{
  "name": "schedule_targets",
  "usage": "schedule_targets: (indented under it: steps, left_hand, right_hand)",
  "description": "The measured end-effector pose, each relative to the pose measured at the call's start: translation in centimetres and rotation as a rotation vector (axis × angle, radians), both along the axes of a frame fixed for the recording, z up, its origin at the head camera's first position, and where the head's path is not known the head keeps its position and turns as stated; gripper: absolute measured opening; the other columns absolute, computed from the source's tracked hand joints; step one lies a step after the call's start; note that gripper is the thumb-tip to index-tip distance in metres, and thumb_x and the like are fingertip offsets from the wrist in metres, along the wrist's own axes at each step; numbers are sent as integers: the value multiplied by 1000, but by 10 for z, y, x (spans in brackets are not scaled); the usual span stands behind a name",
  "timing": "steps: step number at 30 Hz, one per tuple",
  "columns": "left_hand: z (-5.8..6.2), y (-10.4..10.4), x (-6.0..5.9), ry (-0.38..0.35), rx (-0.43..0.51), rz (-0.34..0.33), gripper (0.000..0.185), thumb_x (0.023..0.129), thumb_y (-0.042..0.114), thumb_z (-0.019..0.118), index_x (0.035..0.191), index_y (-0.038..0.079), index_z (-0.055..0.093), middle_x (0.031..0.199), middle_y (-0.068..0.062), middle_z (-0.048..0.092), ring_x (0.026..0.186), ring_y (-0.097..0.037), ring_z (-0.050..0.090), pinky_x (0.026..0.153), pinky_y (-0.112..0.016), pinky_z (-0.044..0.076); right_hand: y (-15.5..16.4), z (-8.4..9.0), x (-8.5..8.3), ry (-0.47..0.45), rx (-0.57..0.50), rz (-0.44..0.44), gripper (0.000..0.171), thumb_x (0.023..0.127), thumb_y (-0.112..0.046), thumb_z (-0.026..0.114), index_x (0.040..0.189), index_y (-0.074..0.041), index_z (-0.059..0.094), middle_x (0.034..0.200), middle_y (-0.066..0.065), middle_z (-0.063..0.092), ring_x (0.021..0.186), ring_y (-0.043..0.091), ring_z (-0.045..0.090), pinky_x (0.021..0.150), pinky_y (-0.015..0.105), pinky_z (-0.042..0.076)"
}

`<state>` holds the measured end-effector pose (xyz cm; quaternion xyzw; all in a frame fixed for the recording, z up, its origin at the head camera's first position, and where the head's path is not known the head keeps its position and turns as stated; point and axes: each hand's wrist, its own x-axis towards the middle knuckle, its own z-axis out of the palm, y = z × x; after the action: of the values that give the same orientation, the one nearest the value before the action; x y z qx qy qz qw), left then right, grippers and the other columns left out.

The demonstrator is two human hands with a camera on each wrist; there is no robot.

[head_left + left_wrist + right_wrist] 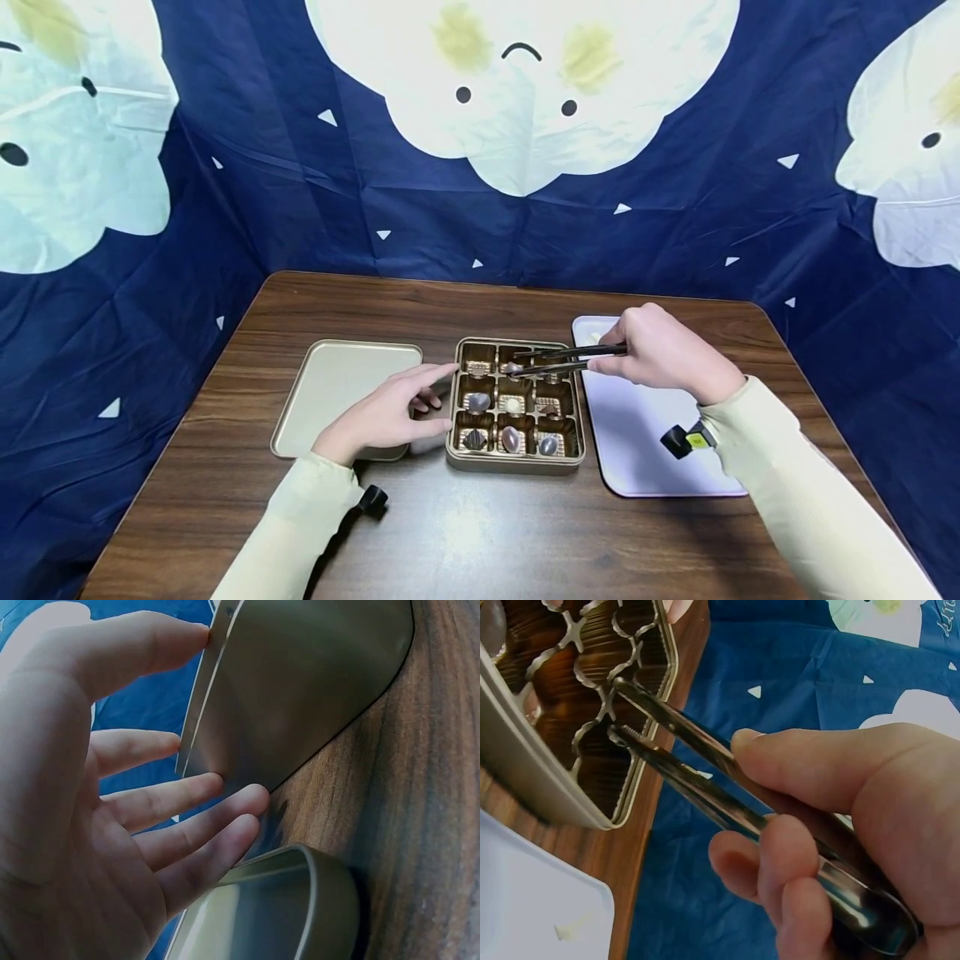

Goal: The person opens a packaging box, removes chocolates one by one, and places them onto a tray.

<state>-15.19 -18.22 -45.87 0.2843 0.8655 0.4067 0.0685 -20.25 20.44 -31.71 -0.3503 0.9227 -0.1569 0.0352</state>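
Observation:
A gold tin box [517, 468] divided into compartments stands mid-table, with chocolates in it. My left hand [378, 414] is at its left side; the thumb and index fingertips touch the tin wall [300, 667], and the fingers are extended. In my right hand [663, 354] I grip metal tongs [592, 350], pinched between thumb and fingers. Their tips are spread apart over the far middle compartment, by a pinkish chocolate [512, 367]. Whether they touch it, I cannot tell. A grey chocolate [478, 402] and a pink egg-shaped one [511, 439] sit in other compartments.
The tin's lid [352, 375] lies at the left, beneath my left hand, its raised rim [334, 900] facing up. On the right is a white tray [637, 450] with a small pale piece [574, 928] on it. A blue cloth [525, 233] hangs behind the table.

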Motion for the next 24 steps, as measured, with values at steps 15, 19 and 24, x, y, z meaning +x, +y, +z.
schedule_targets:
  steps: [15, 19, 24]
  left_hand:
    - [-1, 0, 1, 0, 3, 3, 87, 89, 27, 85, 163, 11, 40, 148, -9, 55, 103, -20, 70, 91, -32, 62]
    - [-2, 0, 1, -4, 1, 1, 87, 90, 28, 85, 163, 11, 40, 149, -9, 55, 104, -20, 70, 92, -32, 61]
    - [-1, -1, 0, -5, 0, 6, 87, 89, 27, 85, 163, 12, 40, 149, -9, 55, 104, -20, 70, 92, -33, 61]
  right_hand:
    - [-19, 10, 0, -48, 125, -68, 35, 91, -31, 81, 58, -27, 69, 47, -18, 49, 49, 7, 50, 45, 29, 40]
    - [-16, 6, -1, 17, 71, 3, 41, 90, -26, 82, 53, -25, 62, 47, -20, 39, 48, 5, 40, 46, 26, 34]
    - [-11, -2, 0, 83, 30, 47, 35, 88, -24, 83, 58, -26, 67, 50, -22, 41, 51, 3, 41, 47, 25, 35]
